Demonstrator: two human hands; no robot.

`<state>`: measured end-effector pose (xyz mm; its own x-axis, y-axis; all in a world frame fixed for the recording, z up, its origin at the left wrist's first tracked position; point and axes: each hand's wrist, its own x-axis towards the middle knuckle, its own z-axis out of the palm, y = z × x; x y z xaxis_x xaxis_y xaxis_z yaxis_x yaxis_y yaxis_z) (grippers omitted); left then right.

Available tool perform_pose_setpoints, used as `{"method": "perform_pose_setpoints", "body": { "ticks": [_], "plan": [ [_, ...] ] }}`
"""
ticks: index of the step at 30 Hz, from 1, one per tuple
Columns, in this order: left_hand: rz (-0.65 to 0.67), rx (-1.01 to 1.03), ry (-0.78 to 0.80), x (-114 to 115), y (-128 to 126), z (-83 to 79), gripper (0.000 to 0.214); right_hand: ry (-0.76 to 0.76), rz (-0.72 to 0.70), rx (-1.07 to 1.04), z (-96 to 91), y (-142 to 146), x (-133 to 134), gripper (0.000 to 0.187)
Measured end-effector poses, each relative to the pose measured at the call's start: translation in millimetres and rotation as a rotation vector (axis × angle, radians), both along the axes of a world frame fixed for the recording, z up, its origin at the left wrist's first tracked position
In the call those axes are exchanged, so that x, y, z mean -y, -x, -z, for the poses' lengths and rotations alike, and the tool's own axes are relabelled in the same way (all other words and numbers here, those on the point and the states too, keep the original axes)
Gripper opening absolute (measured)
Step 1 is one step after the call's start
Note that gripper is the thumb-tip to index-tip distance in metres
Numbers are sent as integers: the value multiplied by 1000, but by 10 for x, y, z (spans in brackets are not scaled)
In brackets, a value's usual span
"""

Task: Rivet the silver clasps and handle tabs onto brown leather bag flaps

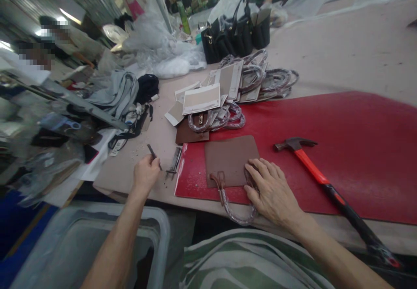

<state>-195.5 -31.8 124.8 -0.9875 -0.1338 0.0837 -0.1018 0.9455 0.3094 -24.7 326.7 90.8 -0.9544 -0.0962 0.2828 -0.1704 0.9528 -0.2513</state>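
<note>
My left hand (146, 174) is closed round a slim dark metal tool (151, 151), perhaps a punch, above the pale table edge. Just right of it lies a metal pronged tool (174, 163). A flat brown leather bag panel (228, 156) rests on the red mat, and its plastic-wrapped handle (236, 217) loops over the front edge. One handle end, with a brown tab (221, 180), shows on the panel. My right hand (270, 189) lies over the other end, fingers stretched out on the panel, hiding that end.
A claw hammer (312, 165) lies on the red mat (358, 150) at right. Behind the panel are stacked pieces with wrapped handles (234, 115) and black bags (234, 39). A grey plastic bin (163, 228) stands below at left. Other people are in the background.
</note>
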Motion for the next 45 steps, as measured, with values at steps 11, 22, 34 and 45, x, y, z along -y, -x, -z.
{"method": "perform_pose_setpoints", "body": {
  "ticks": [11,22,34,45],
  "plan": [
    [106,67,232,-266,-51,29,30,-74,-49,-164,162,70,-77,45],
    [162,354,182,-418,211,27,25,-77,-38,-136,112,75,-60,46],
    [150,284,164,-195,199,110,18,-68,-29,-137,174,82,-73,48],
    [187,202,264,-311,72,169,27,-39,-16,-92,72,42,-8,42]
  ]
}}
